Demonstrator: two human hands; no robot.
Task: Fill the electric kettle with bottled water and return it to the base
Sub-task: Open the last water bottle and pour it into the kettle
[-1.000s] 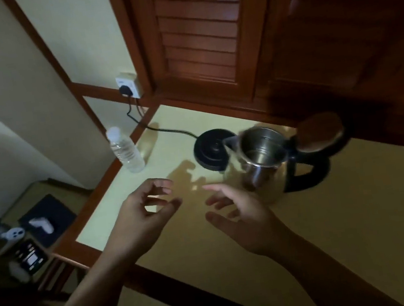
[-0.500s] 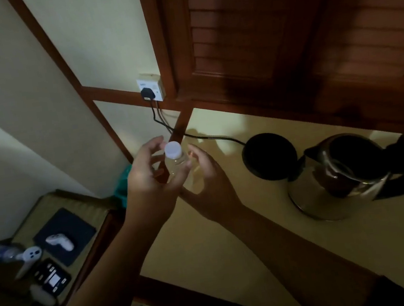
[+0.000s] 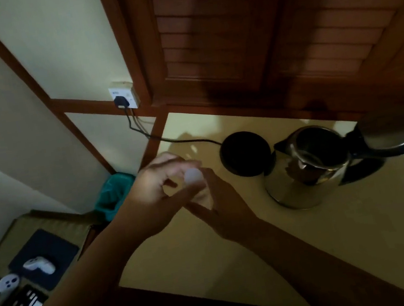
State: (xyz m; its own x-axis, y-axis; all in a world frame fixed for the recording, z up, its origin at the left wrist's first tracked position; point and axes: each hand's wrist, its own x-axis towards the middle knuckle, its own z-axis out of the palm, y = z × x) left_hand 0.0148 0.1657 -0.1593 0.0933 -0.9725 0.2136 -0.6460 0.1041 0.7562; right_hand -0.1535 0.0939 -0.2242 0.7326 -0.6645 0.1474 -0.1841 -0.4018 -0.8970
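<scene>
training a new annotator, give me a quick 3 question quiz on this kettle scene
1. True or false: the kettle is seated on its base.
2. Which hand has its fingers at the white bottle cap? A) left hand B) right hand C) neither
3. Fill in: the kettle's lid is ____.

Key
1. False: it stands on the table beside the base.
2. A: the left hand is at the cap, while the right hand holds the bottle lower down.
3. Open.
</scene>
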